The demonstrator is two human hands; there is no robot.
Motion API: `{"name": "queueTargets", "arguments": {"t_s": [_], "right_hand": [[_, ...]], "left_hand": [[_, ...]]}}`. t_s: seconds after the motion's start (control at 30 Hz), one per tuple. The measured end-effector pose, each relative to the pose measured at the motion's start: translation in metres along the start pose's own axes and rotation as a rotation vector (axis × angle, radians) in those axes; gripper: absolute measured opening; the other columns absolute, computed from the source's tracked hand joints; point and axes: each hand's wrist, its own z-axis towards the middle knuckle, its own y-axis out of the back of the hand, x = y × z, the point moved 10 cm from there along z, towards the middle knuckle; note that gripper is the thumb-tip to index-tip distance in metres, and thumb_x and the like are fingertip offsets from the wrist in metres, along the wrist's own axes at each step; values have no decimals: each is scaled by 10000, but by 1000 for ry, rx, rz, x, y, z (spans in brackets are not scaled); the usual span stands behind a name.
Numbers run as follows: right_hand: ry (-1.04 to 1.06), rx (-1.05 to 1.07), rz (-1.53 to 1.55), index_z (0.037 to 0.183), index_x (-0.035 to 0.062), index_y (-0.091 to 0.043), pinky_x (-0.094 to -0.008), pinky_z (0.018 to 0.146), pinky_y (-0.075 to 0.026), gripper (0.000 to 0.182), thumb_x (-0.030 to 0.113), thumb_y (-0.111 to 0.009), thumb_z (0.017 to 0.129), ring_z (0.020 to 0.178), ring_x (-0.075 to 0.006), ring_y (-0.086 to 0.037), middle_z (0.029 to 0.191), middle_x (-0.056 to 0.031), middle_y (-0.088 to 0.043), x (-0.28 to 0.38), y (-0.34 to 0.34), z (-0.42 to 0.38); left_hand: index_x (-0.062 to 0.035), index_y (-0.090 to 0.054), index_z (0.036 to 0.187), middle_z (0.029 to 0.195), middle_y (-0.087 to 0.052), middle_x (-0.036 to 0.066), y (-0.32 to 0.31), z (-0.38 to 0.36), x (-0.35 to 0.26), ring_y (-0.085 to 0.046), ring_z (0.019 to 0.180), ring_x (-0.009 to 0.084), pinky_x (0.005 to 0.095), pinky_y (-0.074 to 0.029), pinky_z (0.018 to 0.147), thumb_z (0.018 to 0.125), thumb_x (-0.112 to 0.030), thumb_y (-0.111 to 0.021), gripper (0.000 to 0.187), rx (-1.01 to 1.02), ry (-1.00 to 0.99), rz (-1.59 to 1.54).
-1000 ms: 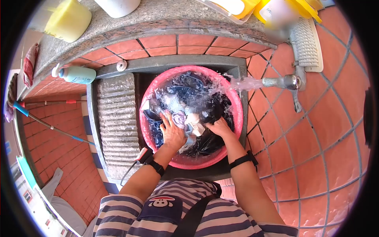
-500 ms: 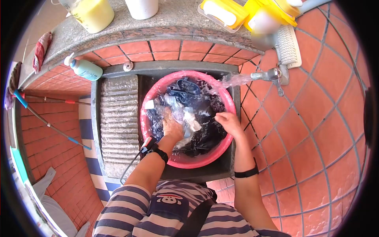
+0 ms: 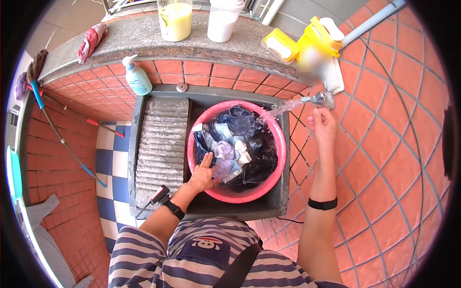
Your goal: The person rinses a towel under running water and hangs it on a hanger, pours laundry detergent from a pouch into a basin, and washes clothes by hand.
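A pink basin [image 3: 280, 178] stands in the dark stone sink, holding water and soaked clothes. Dark cloth [image 3: 259, 149] fills its right side, and a lilac cloth [image 3: 224, 156] lies near a white one [image 3: 242, 152]. My left hand [image 3: 204, 176] rests at the basin's left front rim beside the lilac cloth, fingers spread. Up at the right, my right hand [image 3: 323, 122] is just below the metal tap [image 3: 321, 100], its fingers bent; whether they touch the tap's handle is hidden. Water [image 3: 285, 106] streams from the tap into the basin.
Left of the basin is a ribbed washboard [image 3: 162, 149]. A pump bottle [image 3: 138, 79] stands behind it. On the ledge are a yellow-filled jug [image 3: 175, 21], a white cup [image 3: 224, 21], yellow containers [image 3: 314, 41] and a red-white cloth [image 3: 92, 42]. A brush [image 3: 334, 79] lies near the tap.
My left hand has come out of the wet clothes to the basin's rim and opened. My right hand has moved from the basin up to the tap. The head view has shifted.
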Motion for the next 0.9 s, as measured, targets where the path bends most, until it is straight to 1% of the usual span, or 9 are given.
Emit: {"name": "queueTargets", "arguments": {"t_s": [0.03, 0.1, 0.23, 0.33, 0.57, 0.67, 0.73, 0.8, 0.9], "right_hand": [[10, 4, 1, 724, 16, -584, -281, 508, -449, 272, 202, -538, 917, 558, -134, -582, 653, -77, -619, 11, -3, 2], [-100, -91, -565, 677, 11, -573, -277, 487, -423, 396, 338, -553, 899, 510, -142, -553, 611, -81, -594, 27, 5, 5], [-31, -342, -846, 676, -8, -562, -409, 537, -414, 529, 486, -514, 859, 496, -218, -553, 546, -105, -552, 39, 31, 3], [-39, -366, -903, 685, -9, -564, -401, 545, -421, 508, 453, -492, 881, 524, -211, -564, 544, -92, -556, 41, 40, -2], [124, -285, -827, 721, 12, -593, -342, 452, -410, 437, 364, -438, 930, 455, -171, -533, 540, -71, -563, 29, 15, 19], [42, -242, -823, 738, 21, -612, -309, 403, -404, 427, 351, -429, 937, 416, -146, -514, 530, -64, -564, 30, 3, 30], [-209, -159, -665, 759, 7, -644, -400, 598, -460, 444, 363, -429, 916, 586, -254, -622, 618, -133, -626, 48, -16, 16], [-236, -146, -599, 730, 4, -642, -362, 553, -461, 455, 358, -429, 921, 482, -180, -584, 538, -81, -594, 45, -21, 23], [-223, -139, -435, 724, 3, -633, -318, 450, -450, 415, 324, -463, 925, 444, -162, -556, 548, -81, -593, 38, -28, 37]], "left_hand": [[-84, -560, 1205, 1417, -252, 294, 2, -14, -1, -232, 1337, 419, 448, -319, 1051, 753, -282, -678, 507, -92, -40, -36], [-52, -586, 1157, 1345, -371, 293, 6, -40, -2, -334, 1280, 429, 434, -335, 1043, 771, -214, -656, 425, -175, -22, -110], [-58, -599, 1126, 1224, -487, 255, 6, -85, 6, -469, 1154, 395, 423, -400, 980, 774, -205, -656, 386, -198, 44, -212], [-64, -603, 1115, 1189, -519, 227, 12, -105, 18, -502, 1109, 372, 418, -427, 942, 782, -197, -649, 362, -240, 64, -246], [-32, -607, 1075, 1030, -605, 179, 48, -118, 41, -577, 965, 350, 400, -471, 853, 791, -147, -621, 307, -299, 107, -382], [-34, -611, 1083, 1017, -610, 177, 41, -115, 49, -578, 958, 345, 390, -471, 851, 792, -142, -613, 311, -230, 85, -417], [-20, -615, 1064, 991, -615, 172, 39, -114, 49, -582, 942, 343, 393, -473, 840, 779, -129, -616, 305, -213, 50, -407], [-17, -619, 1053, 983, -615, 169, 37, -113, 50, -581, 940, 343, 393, -472, 838, 776, -127, -618, 299, -212, 38, -400], [-14, -625, 1035, 972, -615, 165, 35, -107, 50, -579, 939, 341, 393, -471, 835, 771, -125, -621, 286, -227, 37, -357]]}}
